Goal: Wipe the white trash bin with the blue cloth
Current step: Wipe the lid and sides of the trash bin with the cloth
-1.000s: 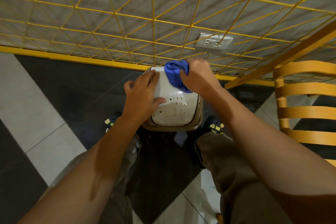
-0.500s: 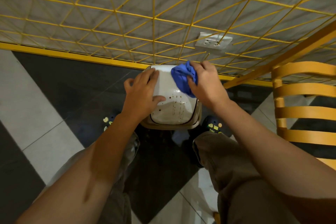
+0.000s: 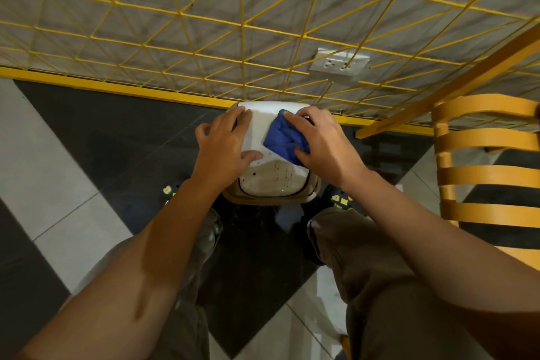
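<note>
The white trash bin [image 3: 271, 181] stands on the dark floor between my feet, its lid speckled with dark spots and drip marks near the front. My left hand [image 3: 225, 146] rests on the lid's left side, fingers spread over the edge and thumb on top. My right hand [image 3: 318, 140] grips the bunched blue cloth [image 3: 283, 140] and presses it on the lid's right middle part. The bin's body under the lid is mostly hidden.
A yellow wire grid [image 3: 263, 38] covers the grey wall right behind the bin, with a wall socket [image 3: 340, 63] above it. A yellow slatted chair [image 3: 491, 164] stands at the right. The floor has black and white tiles [image 3: 58, 172].
My right hand has drawn the blue cloth from the lid's far edge toward me, onto the middle of the lid. My left hand stays on the lid's left side.
</note>
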{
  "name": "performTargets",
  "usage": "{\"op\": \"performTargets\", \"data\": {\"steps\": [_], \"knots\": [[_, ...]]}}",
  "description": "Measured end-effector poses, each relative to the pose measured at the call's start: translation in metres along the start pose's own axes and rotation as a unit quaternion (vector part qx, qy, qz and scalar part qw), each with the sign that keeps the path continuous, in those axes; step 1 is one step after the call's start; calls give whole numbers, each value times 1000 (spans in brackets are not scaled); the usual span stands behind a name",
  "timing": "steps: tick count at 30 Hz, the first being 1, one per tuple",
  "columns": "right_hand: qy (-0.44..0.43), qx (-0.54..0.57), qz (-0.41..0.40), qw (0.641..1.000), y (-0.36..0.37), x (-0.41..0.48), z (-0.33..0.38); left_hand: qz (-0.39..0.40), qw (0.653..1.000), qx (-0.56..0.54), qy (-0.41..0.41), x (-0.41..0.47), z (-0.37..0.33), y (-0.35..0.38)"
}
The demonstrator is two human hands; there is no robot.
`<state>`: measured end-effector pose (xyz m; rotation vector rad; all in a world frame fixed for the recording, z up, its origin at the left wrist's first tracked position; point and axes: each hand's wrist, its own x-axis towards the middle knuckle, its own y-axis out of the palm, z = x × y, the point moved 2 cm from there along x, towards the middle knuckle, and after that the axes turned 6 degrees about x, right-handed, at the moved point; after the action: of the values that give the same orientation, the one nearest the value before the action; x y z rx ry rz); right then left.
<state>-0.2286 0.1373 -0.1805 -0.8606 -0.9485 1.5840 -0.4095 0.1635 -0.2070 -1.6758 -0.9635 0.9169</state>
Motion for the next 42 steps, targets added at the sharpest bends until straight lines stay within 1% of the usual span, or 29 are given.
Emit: {"op": "performTargets", "data": {"steps": [7,13,20,26,31,32,38,42], "knots": [[-62,-5,30,998,13,-23,3,-7,1000,8,5,-1,0,2],[-44,-2,6,999,5,-15,-1,-6,1000,2,1,0,0,2],[-108,-28,81,990,8,-28,-2,2,1000,12,0,0,-2,0],[-77,-10,45,996,3,-20,-7,4,1000,7,-1,0,-2,-2],[-136,-37,121,983,17,-37,-4,1,1000,7,-2,0,-3,-2],[-140,-39,124,982,17,-37,-4,0,1000,6,-2,0,-3,-1],[-72,17,43,996,9,-23,-9,3,1000,5,-1,1,-2,-2],[-83,7,65,994,15,-32,-6,-3,1000,-1,-2,0,-2,-2]]}}
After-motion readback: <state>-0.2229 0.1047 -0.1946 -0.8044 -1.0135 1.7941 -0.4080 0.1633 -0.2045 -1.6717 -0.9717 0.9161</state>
